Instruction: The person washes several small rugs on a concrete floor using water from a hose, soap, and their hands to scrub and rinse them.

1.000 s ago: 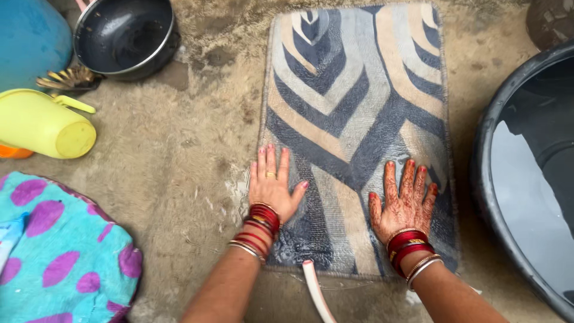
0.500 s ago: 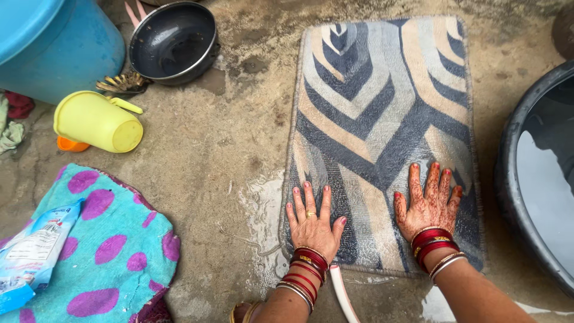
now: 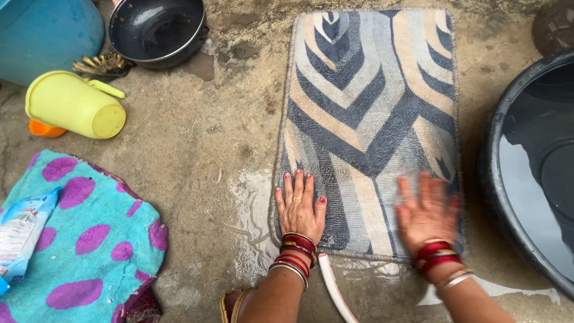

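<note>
A: Your left hand (image 3: 299,206) is flat on the mat (image 3: 371,119), fingers released and spread, palm down at the mat's near left corner, grasping nothing.

B: And your right hand (image 3: 427,215) is blurred. It lies over the mat's near right corner, fingers stretched out and open as far as the smear lets you see.

A: That mat is a rectangle of short, looped pile, woven in dark blue, grey and beige chevrons, lying flat on the rough concrete floor (image 3: 197,137). Its near end looks wet, and water shines on the concrete just beside it.

B: A white hose (image 3: 333,287) ends just at the mat's near edge, between your wrists.

A: At the floor's right edge there's a big black round tub (image 3: 493,197) holding water. Far left, a yellow plastic jug (image 3: 75,106) lies on its side, near a dark metal pot (image 3: 156,30).

B: Near left, a turquoise towel (image 3: 89,239) with purple spots, crumpled.
</note>
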